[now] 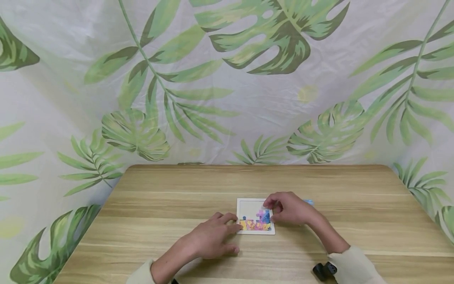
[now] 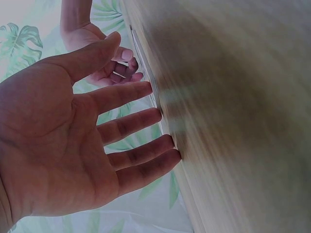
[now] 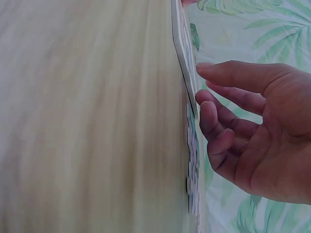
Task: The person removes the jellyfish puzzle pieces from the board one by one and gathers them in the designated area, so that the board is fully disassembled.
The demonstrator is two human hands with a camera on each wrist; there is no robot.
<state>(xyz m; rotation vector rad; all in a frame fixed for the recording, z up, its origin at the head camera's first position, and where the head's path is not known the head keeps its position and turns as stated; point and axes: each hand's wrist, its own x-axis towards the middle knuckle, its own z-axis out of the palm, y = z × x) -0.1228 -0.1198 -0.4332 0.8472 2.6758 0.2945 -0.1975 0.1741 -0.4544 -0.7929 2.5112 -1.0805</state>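
A small jigsaw puzzle in a white frame lies on the wooden table. Colourful pieces fill its bottom and climb its right side, and the upper left shows bare white. At the frame's left edge rests my left hand, fingers extended with their tips on the border and thumb spread. My right hand is over the right edge, index fingertip at the upper right of the puzzle. Its thumb is apart from the fingers in the right wrist view, and the other fingers bend loosely; no piece shows between them.
Loose puzzle pieces lie on the table to the right of the frame, mostly hidden behind my right hand in the head view, where a blue bit shows. A leaf-patterned cloth hangs behind the wooden table.
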